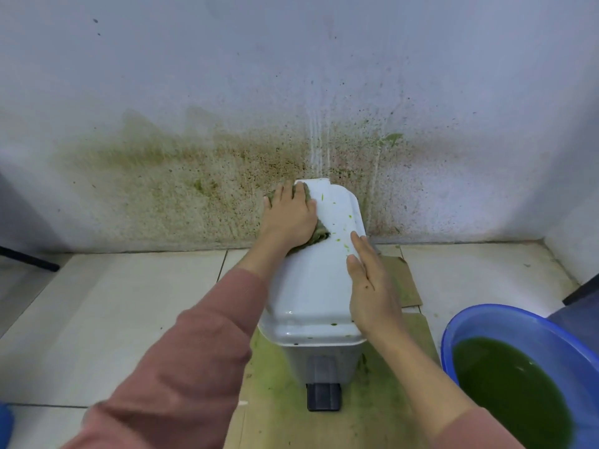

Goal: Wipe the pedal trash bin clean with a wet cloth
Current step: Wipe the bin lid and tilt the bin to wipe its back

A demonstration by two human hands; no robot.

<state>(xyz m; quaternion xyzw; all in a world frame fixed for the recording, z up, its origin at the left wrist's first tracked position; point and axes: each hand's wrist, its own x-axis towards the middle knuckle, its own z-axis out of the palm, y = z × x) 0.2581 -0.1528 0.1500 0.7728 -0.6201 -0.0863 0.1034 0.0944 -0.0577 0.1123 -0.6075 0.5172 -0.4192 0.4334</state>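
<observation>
The pedal trash bin (319, 354) stands in the middle of the scene on a sheet of green-stained cardboard (278, 416) laid over the tiled floor (113, 312), close to a wall (194, 92) spattered with green and brown specks. Its white lid (311, 286) is down and dotted with small green bits, and the dark pedal (324, 396) juts out at the near foot. The left hand (288, 218), fingers straight and spread, presses a greenish wet cloth (319, 233) flat on the far left part of the lid. The right hand (369, 283) lies with fingers straight and together along the lid's right edge, seemingly steadying it. At the near right sits a blue basin (479, 315) holding murky green water (505, 390).
</observation>
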